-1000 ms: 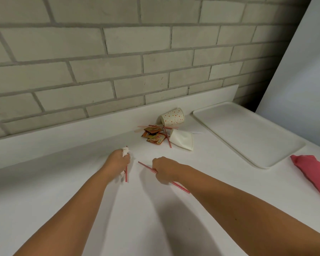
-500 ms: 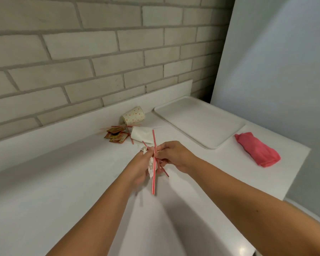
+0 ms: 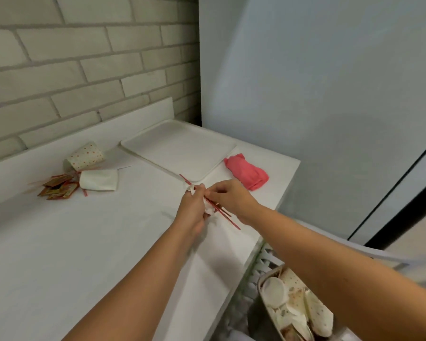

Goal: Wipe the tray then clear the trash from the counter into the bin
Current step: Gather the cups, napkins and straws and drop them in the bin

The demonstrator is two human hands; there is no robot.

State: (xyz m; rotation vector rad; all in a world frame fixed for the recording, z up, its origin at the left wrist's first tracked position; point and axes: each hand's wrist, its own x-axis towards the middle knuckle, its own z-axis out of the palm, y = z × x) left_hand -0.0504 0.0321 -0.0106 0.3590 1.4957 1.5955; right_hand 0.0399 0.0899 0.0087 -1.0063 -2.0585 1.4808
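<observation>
- the left hand [image 3: 193,205] had its fingers curled round a crumpled white paper [image 3: 210,211], just above the counter [image 3: 84,242].
- the right hand [image 3: 229,199] pinched the red straws [image 3: 231,222] with thumb and fingertips. the two hands touched each other, and the straws lay slanted between them.
- the tray [image 3: 180,146] lay flat at the far end of the counter, near the wall corner, with nothing on it.
- a pink cloth [image 3: 247,172] lay bunched just beside the tray, on its right.
- a dotted paper cup [image 3: 85,156] lay on its side by the backsplash. a white napkin [image 3: 99,179] and some sachets [image 3: 58,187] lay near it, well apart from the hands.
- the bin [image 3: 268,273] stood below the counter edge at the lower right, with used cups and papers inside.
</observation>
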